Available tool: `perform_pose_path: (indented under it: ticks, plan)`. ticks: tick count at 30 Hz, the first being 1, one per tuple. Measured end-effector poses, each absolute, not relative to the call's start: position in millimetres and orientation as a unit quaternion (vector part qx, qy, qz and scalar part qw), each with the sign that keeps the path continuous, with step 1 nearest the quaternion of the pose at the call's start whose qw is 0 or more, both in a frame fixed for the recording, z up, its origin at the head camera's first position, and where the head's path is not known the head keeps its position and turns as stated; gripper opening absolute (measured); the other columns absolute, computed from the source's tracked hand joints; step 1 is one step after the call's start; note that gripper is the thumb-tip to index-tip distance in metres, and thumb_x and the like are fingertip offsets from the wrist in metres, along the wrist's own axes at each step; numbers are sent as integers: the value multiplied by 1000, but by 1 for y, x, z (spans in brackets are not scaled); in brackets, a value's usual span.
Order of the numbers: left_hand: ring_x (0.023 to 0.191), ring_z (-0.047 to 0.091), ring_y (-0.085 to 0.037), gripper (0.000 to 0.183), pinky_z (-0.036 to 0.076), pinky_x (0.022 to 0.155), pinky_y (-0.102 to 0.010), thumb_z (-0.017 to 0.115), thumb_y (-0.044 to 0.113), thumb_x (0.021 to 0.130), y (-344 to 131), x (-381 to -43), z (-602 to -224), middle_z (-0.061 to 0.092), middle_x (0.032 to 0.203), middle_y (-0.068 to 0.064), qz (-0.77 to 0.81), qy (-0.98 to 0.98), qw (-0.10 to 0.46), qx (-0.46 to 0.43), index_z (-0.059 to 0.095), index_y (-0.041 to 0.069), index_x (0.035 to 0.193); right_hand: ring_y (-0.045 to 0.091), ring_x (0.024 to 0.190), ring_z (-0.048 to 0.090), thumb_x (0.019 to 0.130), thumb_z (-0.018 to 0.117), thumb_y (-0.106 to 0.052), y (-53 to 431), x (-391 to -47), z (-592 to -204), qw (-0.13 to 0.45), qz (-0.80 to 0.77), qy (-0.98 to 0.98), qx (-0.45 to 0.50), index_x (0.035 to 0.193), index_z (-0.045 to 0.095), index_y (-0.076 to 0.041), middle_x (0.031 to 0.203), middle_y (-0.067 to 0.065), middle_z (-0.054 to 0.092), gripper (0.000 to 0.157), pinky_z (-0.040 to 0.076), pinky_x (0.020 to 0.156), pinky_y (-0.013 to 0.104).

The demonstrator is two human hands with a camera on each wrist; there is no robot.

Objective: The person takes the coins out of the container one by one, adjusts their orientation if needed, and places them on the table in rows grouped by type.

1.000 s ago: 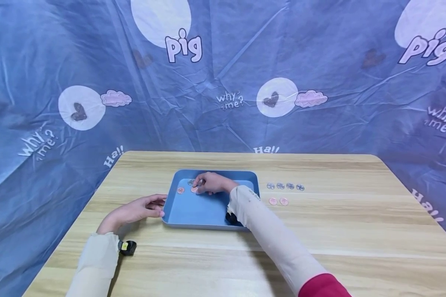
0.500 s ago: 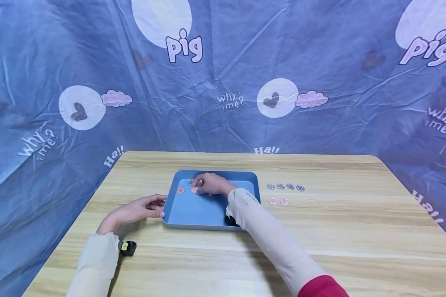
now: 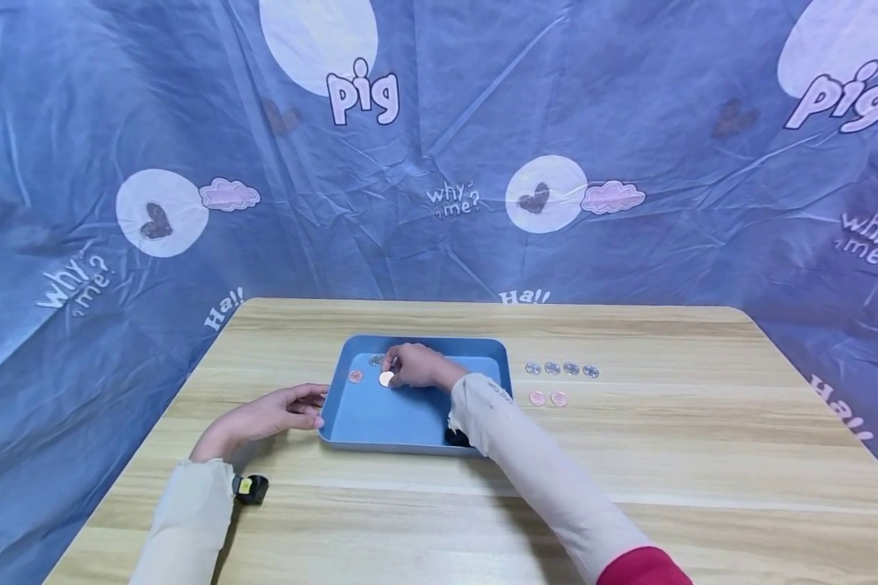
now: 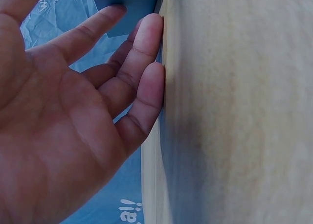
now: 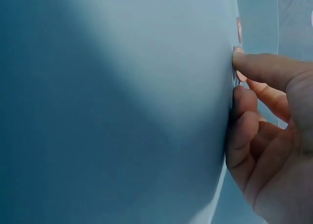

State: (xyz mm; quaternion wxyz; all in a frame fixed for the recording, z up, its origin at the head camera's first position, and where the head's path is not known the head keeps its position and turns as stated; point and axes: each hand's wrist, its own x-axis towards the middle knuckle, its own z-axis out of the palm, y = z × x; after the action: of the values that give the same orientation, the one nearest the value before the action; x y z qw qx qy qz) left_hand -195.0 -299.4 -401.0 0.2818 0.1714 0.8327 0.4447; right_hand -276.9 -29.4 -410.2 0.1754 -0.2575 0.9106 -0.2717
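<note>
Now the right hand (image 3: 419,365) pinches a copper coin (image 3: 386,379), best lifted edge-first; the relaxed left hand (image 3: 272,411) should steady the tray (image 3: 388,422).

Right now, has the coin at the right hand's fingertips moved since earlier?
Yes, slightly: the coin has shifted right in the head view, away from the unmoved pink coin beside it.

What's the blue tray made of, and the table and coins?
Blue tray: maybe painted metal or plastic; smooth and evenly coloured. Table: smooth wood or wood-look laminate, with pale grain streaks. Silvery coins and pinkish coins: probably shiny metal, from their colours; maybe plastic.
</note>
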Motion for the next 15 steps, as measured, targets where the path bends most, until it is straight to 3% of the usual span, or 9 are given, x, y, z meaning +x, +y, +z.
perform_pose_path:
  ticks: [8,15]
  plan:
    - [120,52,-33,74,48,94,-30,64,26,94,-300,-196,-403,45,137,-28,441,836,281,168,27,-10,147,6,60,59,88,68,-12,-27,-274,-408,150,-226,919,-285,95,59,-19,86,-5,63,13,45,61,24]
    - [121,51,-35,74,47,95,-32,63,27,94,-301,-197,-404,46,137,-28,437,837,281,173,27,-9,147,10,55,57,92,65,-13,-21,-275,-401,191,-305,887,-289,95,61,-11,80,0,63,6,49,56,23]
